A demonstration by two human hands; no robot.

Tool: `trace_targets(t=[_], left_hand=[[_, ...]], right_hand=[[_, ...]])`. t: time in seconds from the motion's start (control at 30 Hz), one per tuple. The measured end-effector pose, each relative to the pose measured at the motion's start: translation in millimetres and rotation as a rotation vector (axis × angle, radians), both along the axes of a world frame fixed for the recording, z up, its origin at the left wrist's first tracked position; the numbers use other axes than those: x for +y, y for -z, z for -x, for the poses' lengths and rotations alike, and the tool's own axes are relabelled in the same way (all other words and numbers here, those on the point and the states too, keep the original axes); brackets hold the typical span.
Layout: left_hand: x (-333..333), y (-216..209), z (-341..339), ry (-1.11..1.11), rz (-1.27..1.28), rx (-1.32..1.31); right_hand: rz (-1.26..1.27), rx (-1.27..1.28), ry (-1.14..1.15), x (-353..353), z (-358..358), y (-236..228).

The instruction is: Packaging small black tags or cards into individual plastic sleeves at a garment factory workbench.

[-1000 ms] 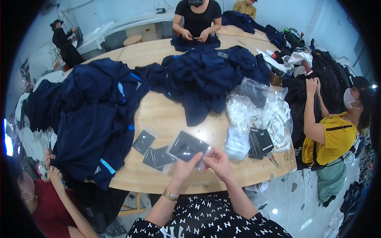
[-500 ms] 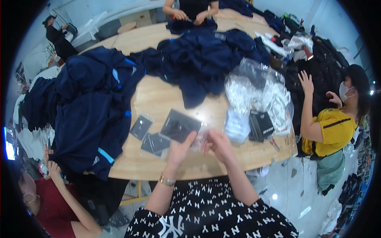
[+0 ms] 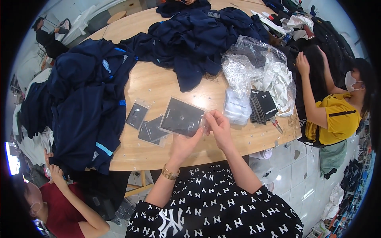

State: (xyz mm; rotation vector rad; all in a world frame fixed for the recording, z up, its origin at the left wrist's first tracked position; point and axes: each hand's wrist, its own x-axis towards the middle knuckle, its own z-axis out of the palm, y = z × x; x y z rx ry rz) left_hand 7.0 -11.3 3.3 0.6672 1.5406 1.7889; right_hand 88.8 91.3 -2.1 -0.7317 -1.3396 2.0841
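A clear plastic sleeve with a black card inside [image 3: 180, 116] is held over the table, tilted. My left hand [image 3: 185, 144] grips its lower right part, thumb on top and the other fingers hidden underneath. At the sleeve's right end, my right hand [image 3: 219, 129] pinches the clear edge between thumb and fingers. Just left of it on the table lie a sleeved black card [image 3: 137, 115] and overlapping sleeved cards [image 3: 152, 130]. A stack of loose black cards [image 3: 265, 106] rests to the right, beside a pile of small clear plastic sleeves [image 3: 237, 106].
Dark navy garments cover the wooden table's [image 3: 131, 156] left side [image 3: 85, 107] and far side [image 3: 194, 39]. A large clear bag with white contents [image 3: 274, 77] and a small red-handled tool [image 3: 276, 124] lie right. Co-workers in yellow [image 3: 339, 115] and dark red [image 3: 61, 208] flank the table.
My right hand has closed on the sleeve's right edge, where its fingers were blurred by motion before. The view has shifted, and the yellow-shirted person has both hands raised at dark cloth.
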Motion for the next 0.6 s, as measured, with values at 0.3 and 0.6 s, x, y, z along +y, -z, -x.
trace_targets(t=[0.3,0.6], left_hand=[[-2,8,1,0.179,0.238,0.124],[-15,21,-3,0.054,0.132,0.123]], right_hand=[[-0.222,0.008,0.178,-4,2,17],[-0.167,-0.035,-0.079,-11,3,17]])
